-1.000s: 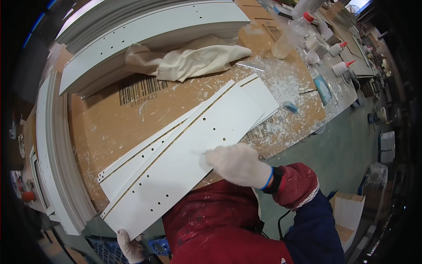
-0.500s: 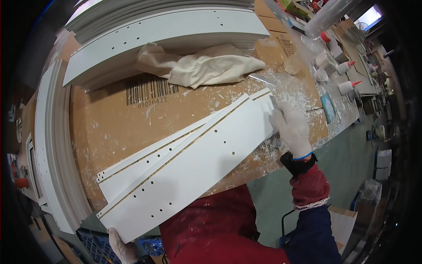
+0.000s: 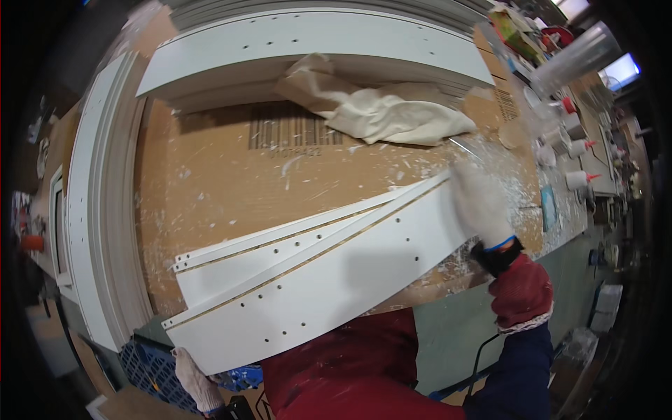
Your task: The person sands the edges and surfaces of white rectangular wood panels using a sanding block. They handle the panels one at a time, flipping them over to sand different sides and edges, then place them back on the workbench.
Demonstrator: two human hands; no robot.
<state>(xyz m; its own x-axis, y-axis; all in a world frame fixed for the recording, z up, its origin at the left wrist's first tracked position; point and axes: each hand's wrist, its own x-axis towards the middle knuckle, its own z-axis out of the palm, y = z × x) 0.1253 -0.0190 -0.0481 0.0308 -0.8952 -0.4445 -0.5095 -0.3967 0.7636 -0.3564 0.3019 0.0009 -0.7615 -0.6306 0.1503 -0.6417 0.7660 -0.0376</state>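
Note:
Two long white panels (image 3: 336, 273) with drilled holes and a brown groove along one edge lie fanned over each other at a slant. The nearer one overlaps the other panel (image 3: 224, 274) and juts past the table's front edge at its left end. My left hand (image 3: 197, 383), in a pale knit glove, grips the near left corner of that upper panel; some fingers are hidden by it. At the panel's right end is my right hand (image 3: 484, 204), gloved too and smeared by motion, so its fingers cannot be made out.
A stack of white panels (image 3: 322, 35) stands at the back, with a crumpled cream cloth (image 3: 399, 115) before it. More panels (image 3: 98, 203) stand along the left. Glue bottles with red tips (image 3: 577, 180) are at the right. Paint-spattered cardboard (image 3: 210, 189) covers the table. A blue crate (image 3: 150, 371) sits below left.
The view has swung, shifting most of the scene rightward in the picture. My right hand stays by the panel's right end and is more blurred. My left hand keeps the near left corner.

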